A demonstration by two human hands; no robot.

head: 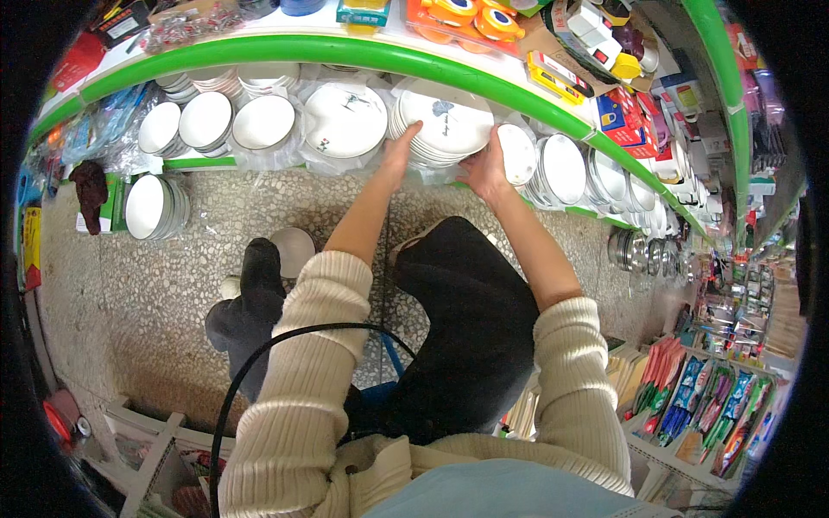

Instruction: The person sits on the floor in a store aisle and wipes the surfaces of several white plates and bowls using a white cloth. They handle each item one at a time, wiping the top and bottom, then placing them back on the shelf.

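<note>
A stack of white plates [447, 126] with a blue printed motif and writing stands on the low shelf in front of me. My left hand [403, 147] grips its left side, thumb on the rim. At the lower right of the same stack is my right hand [488, 169], thumb up along the edge and fingers partly hidden beneath. Left of them, a stack topped by a large white plate [346, 123] with a small dark print rests in plastic wrap. Close by my right hand stands a smaller patterned plate stack [516, 154].
More white bowls [262, 123] and plates [565, 169] line the shelf under a green edge strip [337, 48]. On the speckled floor [175, 285] sit a bowl stack [152, 207] and a single round dish [295, 251]. A black cable [259, 353] arcs across my lap. Packaged goods [703, 401] fill racks behind, right.
</note>
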